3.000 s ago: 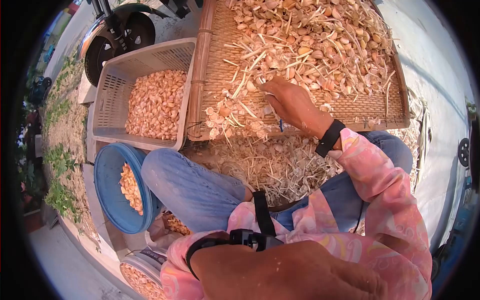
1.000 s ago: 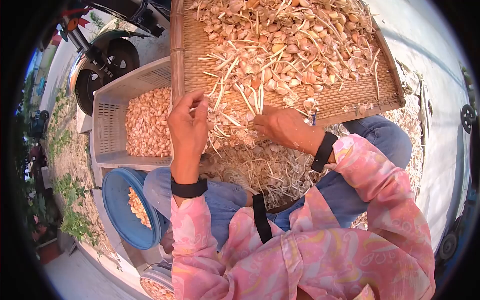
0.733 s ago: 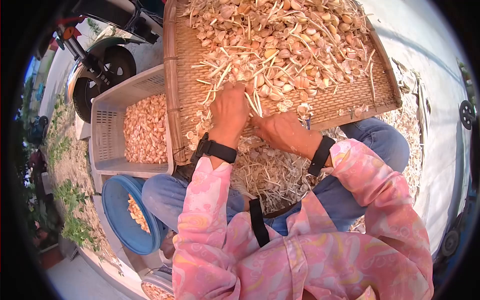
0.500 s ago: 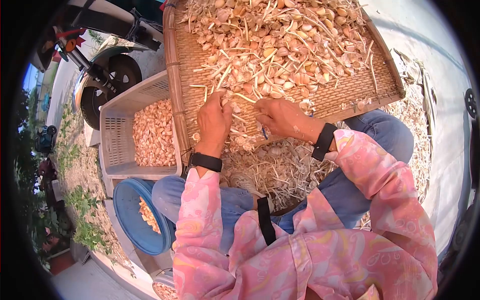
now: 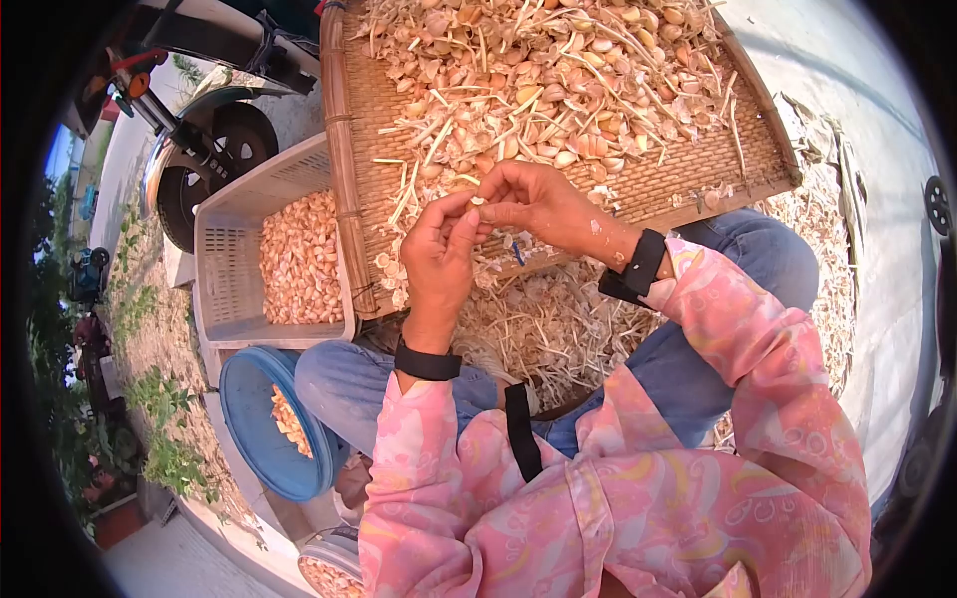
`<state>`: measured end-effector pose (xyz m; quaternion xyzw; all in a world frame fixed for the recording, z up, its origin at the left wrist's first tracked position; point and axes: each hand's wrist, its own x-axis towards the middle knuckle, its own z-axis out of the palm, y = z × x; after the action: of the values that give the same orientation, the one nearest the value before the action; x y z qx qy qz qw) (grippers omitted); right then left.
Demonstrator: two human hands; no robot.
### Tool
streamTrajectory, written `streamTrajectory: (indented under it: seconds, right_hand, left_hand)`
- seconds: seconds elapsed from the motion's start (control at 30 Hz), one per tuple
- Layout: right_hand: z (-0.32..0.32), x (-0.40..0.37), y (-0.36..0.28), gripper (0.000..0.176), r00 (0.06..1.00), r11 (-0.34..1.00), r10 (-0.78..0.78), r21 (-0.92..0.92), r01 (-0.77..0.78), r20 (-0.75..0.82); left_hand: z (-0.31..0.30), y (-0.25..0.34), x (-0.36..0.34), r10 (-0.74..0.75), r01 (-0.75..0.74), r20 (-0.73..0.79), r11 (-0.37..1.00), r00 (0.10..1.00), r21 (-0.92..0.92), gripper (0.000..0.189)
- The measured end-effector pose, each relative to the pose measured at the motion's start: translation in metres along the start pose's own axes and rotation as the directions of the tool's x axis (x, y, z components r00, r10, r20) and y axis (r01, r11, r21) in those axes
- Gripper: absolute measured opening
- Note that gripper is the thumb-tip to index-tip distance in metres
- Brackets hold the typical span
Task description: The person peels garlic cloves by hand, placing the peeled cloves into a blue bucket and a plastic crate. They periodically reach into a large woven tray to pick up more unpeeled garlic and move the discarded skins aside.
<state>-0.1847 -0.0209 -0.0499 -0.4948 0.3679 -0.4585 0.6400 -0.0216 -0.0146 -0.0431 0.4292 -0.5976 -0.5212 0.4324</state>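
My left hand (image 5: 441,261) and my right hand (image 5: 550,211) meet fingertip to fingertip over the near edge of a woven bamboo tray (image 5: 371,110). Both pinch a small garlic clove (image 5: 478,200); only its pale end shows between the fingers. Loose garlic cloves, papery skins and dry stalks form a heap (image 5: 558,90) on the tray, just beyond my hands. Bits of skin cling to the back of my right hand.
Left of the tray stands a white plastic crate (image 5: 224,269) of garlic cloves. Nearer are a blue bucket (image 5: 239,424) with some cloves and another container (image 5: 324,548). Skins and stalks (image 5: 558,334) cover the ground between my legs. A wheeled vehicle (image 5: 239,140) stands at the upper left.
My hands were apart at the tray's near edge, a stalk near them. They have come together, my right hand moving left, and now both grip the small clove.
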Motion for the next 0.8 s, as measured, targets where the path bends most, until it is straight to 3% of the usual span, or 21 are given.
streamTrajectory:
  seconds: [0.13, 0.23, 0.33, 0.43, 0.53, 0.57, 0.63, 0.67, 0.7, 0.73, 0.8]
  right_hand:
    - [-0.009, -0.003, -0.003, 0.014, 0.996, 0.999, -0.031, 0.023, 0.029, 0.079]
    - [-0.011, -0.008, -0.012, 0.011, 0.994, 0.974, 0.025, -0.226, 0.001, 0.111]
    - [-0.004, -0.01, -0.014, 0.011, 0.991, 0.978, 0.053, -0.206, -0.027, 0.123]
    - [-0.002, -0.012, -0.017, 0.012, 0.995, 0.994, -0.02, -0.101, 0.03, 0.1]
    - [0.004, -0.011, -0.018, 0.014, 0.994, 0.991, -0.093, -0.094, 0.098, 0.055]
    - [0.005, -0.011, -0.018, 0.013, 0.998, 0.995, -0.052, -0.081, 0.054, 0.022]
    - [0.006, -0.01, -0.017, 0.012, 0.999, 0.999, 0.029, -0.043, -0.03, -0.033]
    - [0.002, -0.008, -0.008, 0.013, 0.996, 0.997, 0.076, -0.027, -0.078, -0.051]
    - [-0.003, -0.007, 0.001, 0.012, 0.997, 0.976, 0.081, -0.201, -0.083, -0.018]
    - [-0.007, -0.008, 0.008, 0.012, 0.996, 0.926, 0.092, -0.37, -0.079, 0.017]
    - [-0.006, -0.009, 0.012, 0.011, 0.988, 0.796, 0.106, -0.605, -0.016, 0.113]
  left_hand:
    - [0.004, 0.006, -0.005, -0.017, 0.018, 0.03, 1.0, 0.999, -0.021, 0.022]
    - [0.0, 0.013, -0.006, -0.025, 0.019, 0.057, 0.994, 0.998, 0.106, 0.022]
    - [-0.005, 0.012, -0.007, -0.039, 0.039, 0.033, 0.999, 0.999, 0.012, 0.022]
    - [-0.009, 0.013, -0.011, -0.138, 0.124, -0.05, 0.969, 0.989, -0.215, 0.022]
    - [-0.015, 0.021, -0.016, -0.272, 0.207, -0.034, 0.802, 0.962, -0.56, 0.022]
    - [-0.016, 0.028, -0.022, -0.249, 0.224, 0.056, 0.722, 0.967, -0.655, 0.022]
    - [-0.009, 0.072, -0.038, -0.168, 0.274, 0.218, 0.535, 0.961, -0.799, 0.021]
    - [-0.003, 0.101, -0.047, -0.019, 0.354, 0.378, 0.398, 0.926, -0.847, 0.022]
    - [0.003, 0.132, -0.059, 0.052, 0.449, 0.491, 0.333, 0.869, -0.829, 0.021]
    - [0.014, 0.149, -0.064, 0.249, 0.449, 0.545, 0.353, 0.8, -0.821, 0.019]
    - [0.051, 0.164, -0.074, 0.581, 0.31, 0.356, 0.182, 0.732, -0.933, 0.014]
